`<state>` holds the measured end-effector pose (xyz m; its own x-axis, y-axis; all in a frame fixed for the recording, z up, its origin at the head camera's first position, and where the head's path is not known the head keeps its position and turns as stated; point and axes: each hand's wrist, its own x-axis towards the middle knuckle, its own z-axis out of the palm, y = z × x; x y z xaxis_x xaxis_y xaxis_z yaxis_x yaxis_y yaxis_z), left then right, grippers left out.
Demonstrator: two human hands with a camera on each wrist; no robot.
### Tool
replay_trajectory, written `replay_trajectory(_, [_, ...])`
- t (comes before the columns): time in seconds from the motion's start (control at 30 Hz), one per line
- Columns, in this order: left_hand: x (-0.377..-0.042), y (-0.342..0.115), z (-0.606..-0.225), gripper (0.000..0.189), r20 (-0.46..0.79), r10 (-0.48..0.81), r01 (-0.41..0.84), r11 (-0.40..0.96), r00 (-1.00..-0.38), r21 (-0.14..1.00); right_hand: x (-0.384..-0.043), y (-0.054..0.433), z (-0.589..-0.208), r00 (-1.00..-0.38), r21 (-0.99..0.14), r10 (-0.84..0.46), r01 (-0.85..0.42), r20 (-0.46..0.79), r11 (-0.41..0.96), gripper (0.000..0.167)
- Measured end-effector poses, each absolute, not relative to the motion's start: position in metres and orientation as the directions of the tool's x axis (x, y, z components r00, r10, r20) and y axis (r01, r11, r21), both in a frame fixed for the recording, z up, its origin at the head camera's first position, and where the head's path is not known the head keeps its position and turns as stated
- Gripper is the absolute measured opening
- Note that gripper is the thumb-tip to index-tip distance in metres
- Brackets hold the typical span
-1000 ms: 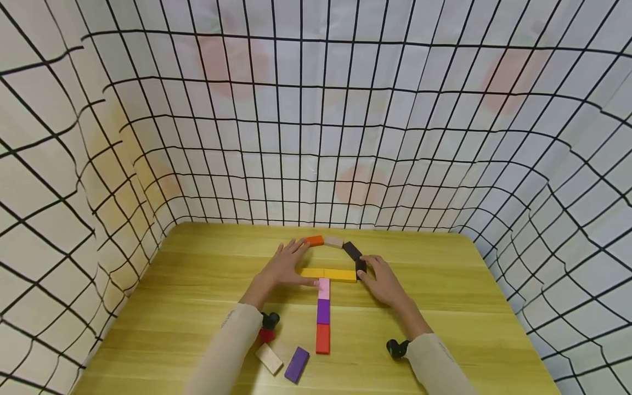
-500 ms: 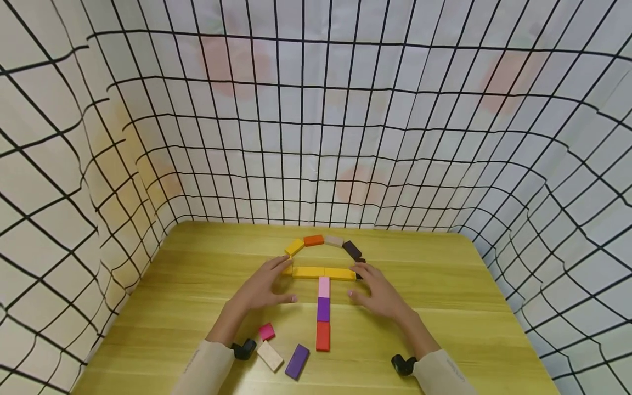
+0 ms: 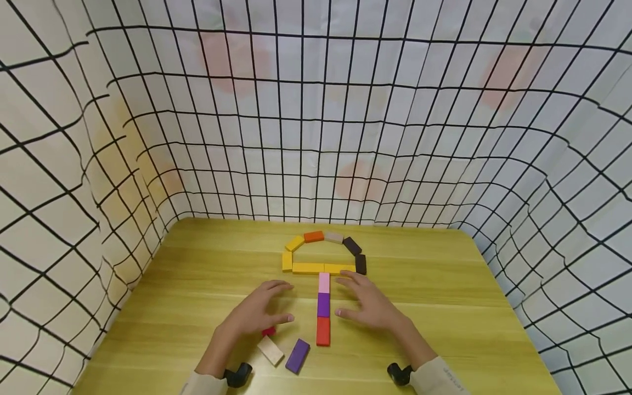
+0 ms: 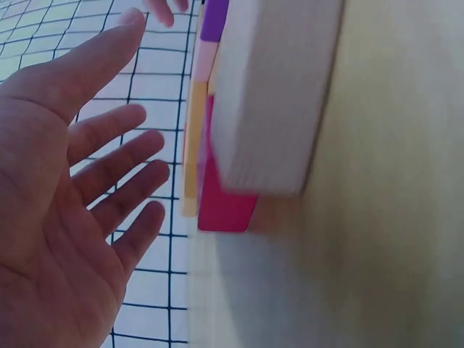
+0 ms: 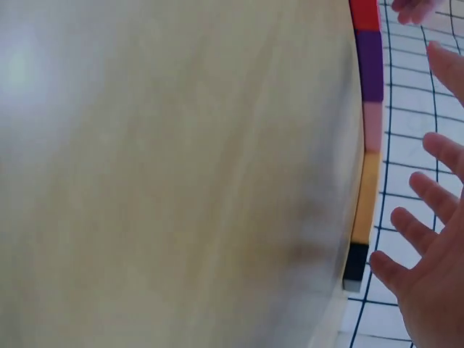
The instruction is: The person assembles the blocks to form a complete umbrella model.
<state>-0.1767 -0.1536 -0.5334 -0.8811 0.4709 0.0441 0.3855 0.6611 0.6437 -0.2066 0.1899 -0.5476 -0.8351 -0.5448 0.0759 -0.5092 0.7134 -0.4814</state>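
Both hands hover over the table with nothing in them, one on each side of a column of blocks: pink (image 3: pixel 323 282), purple (image 3: pixel 323 304) and red (image 3: pixel 323 331). My left hand (image 3: pixel 257 309) has its fingers spread and partly covers a magenta block (image 4: pixel 226 196). My right hand (image 3: pixel 370 302) is to the right of the column, its fingertips overlapping the right yellow block (image 3: pixel 333 268) in the head view. Two yellow blocks form a bar atop the column. Above it curves an arch of yellow (image 3: pixel 294 243), orange (image 3: pixel 313 236), pale wood (image 3: pixel 333 237) and black blocks (image 3: pixel 352 246).
Near the front lie a loose pale wood block (image 3: pixel 270 350) and a loose purple block (image 3: pixel 297 356). A black wire grid (image 3: pixel 316 120) with white sheeting behind it encloses the yellowish wooden table (image 3: pixel 444 307) at the back and sides.
Both hands have drawn back from the arch toward the front, the left one leaving its left yellow blocks and the right one the black blocks. The arch now shows whole.
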Motion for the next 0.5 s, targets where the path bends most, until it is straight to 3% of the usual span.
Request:
replay_trajectory(0.17, [-0.163,-0.149,-0.536,0.066,0.019,0.513,0.405,0.655,-0.858,0.638,-0.2,0.178,-0.554,-0.818,-0.475,-0.574,-0.519,0.034,0.711,0.083])
replay_trajectory(0.5, [-0.143,-0.138,-0.543,0.078,0.01,0.628,0.494,0.603,-0.778,0.626,-0.197,0.166,-0.556,-0.79,-0.481,-0.612,-0.551,0.038,0.682,0.092])
